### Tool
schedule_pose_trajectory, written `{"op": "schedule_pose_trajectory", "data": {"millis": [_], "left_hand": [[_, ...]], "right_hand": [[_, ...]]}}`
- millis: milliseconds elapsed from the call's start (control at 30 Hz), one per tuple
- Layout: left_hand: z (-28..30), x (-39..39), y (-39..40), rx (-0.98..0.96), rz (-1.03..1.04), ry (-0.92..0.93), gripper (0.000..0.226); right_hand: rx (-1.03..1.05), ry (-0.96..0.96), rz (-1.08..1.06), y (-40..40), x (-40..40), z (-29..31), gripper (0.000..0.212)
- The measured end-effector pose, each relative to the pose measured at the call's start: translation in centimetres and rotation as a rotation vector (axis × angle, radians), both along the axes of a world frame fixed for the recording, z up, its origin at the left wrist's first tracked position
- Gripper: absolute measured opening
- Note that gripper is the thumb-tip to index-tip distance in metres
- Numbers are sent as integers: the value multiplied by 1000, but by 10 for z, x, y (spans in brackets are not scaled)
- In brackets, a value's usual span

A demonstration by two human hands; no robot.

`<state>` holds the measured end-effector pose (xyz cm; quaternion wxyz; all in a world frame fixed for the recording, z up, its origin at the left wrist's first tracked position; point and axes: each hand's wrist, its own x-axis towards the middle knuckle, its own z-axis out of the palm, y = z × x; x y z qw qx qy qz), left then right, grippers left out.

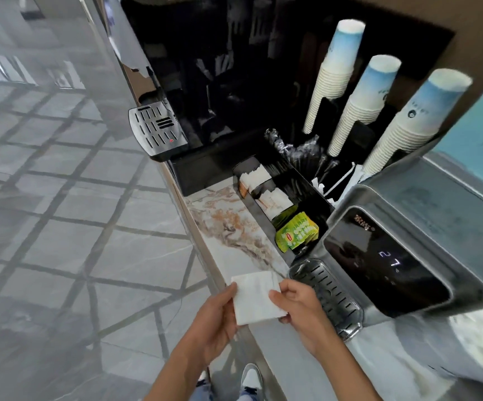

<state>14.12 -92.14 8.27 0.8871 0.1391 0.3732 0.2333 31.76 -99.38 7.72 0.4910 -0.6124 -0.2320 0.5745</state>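
Observation:
A folded white napkin [256, 296] is held in front of me over the edge of the marble counter [228, 233]. My left hand [215, 322] grips its left edge, thumb on top. My right hand [298, 308] pinches its right side between thumb and fingers. Both forearms come up from the bottom of the view.
A steel water dispenser [402, 256] with a drip grille [330, 293] stands right of my hands. Behind it are a black organiser [301, 204] with sachets and green tea bags [296, 231], several stirrers, three stacks of paper cups [359, 102] and a black coffee machine [220, 82]. Tiled floor lies left.

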Motion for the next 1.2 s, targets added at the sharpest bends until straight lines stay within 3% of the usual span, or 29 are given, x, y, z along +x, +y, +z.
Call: {"op": "schedule_pose_trajectory", "data": {"millis": [233,433,667,933,1067,1200], "left_hand": [[24,17,-3,379,-276,287,25],[47,33,-1,525,-401,287,21],[68,55,-10,472,-519,154,11],[79,78,-39,386,-692,10,14],[82,86,-53,361,-800,-29,21],[84,99,-67,318,-846,-21,18]], "right_hand": [[33,12,-188,-29,8,25,21],[82,-8,-388,-57,4,50,19],[173,-25,-642,-100,-14,74,7],[238,29,-958,-147,-33,91,15],[283,68,-1082,-168,-40,96,32],[307,132,-1151,-184,-38,104,27]]}}
